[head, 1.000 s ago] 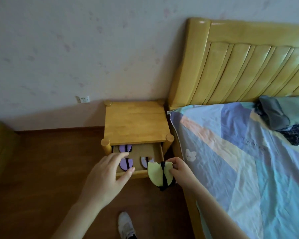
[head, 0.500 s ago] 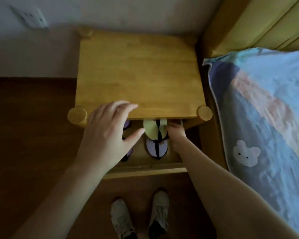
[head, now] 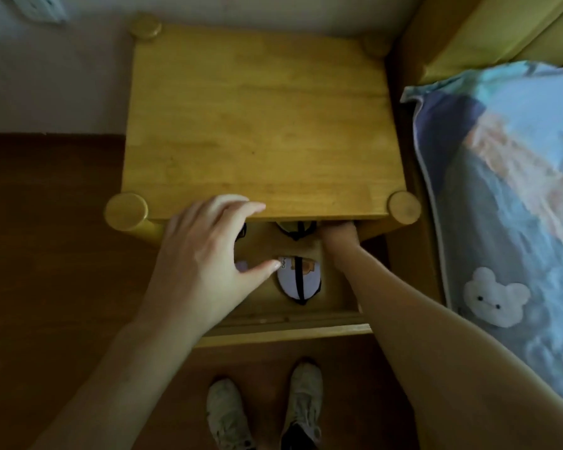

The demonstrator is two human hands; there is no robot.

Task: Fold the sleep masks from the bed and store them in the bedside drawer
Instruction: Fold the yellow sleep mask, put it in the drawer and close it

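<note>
Dim bedroom light falls on a wooden nightstand standing beside a bed with a pastel sheet, its drawer pulled out toward the person's shoes.

The right hand reaches deep into the drawer, under the nightstand's top edge. Its fingers are hidden there, so I cannot tell whether this grip is closed or loose. Just left of it, a yellowish folded sleep mask with a black strap peeks out from under the top. Nearer the person lies a white folded mask, strapped the same way.

The left hand hovers spread wide above the drawer's left half, holding nothing and hiding most of a purple mask.

These masks look light, soft and limp. A fold would likely spring open unless pinched across the strap and both layers together.
</note>
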